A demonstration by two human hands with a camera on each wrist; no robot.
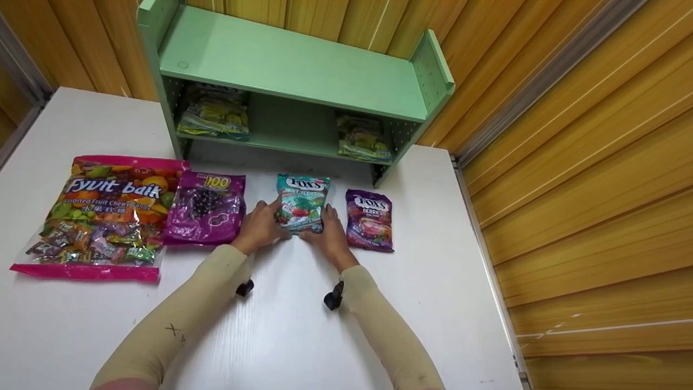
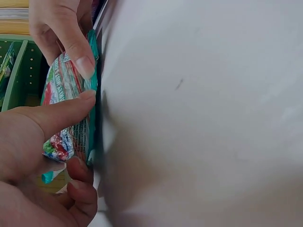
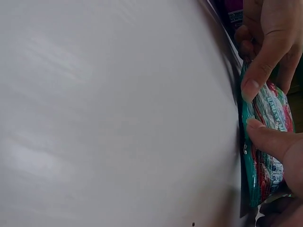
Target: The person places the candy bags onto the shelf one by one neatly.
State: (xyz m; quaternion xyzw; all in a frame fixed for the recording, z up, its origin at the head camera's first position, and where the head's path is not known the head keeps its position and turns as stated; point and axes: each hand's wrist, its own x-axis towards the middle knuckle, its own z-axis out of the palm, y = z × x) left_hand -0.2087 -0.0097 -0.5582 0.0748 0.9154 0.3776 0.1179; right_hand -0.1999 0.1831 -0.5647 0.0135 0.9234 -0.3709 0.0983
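Note:
A teal bag of Fox's Mint Blossom candy [image 1: 302,203] lies label up on the white table between both hands. My left hand [image 1: 262,225] grips its left side and my right hand [image 1: 331,235] its right side. In the left wrist view, both thumbs press near the lower sealed edge of the candy bag [image 2: 59,82], while fingers bend at its sides. The right wrist view shows the same two-handed hold on the bag [image 3: 265,165]. Just right of my right hand is a purple Fox's Berries bag [image 1: 370,221]. A purple grape candy bag [image 1: 204,208] sits beside my left hand.
A green shelf [image 1: 292,65] stands behind the bags, with yellow-green candy bags [image 1: 214,111] in its left compartment and another yellow-green bag [image 1: 364,138] at right. A large pink-edged Fyvit baik bag [image 1: 105,216] lies far left on the table [image 1: 433,303]. Wood-patterned walls [image 1: 584,216] enclose the table.

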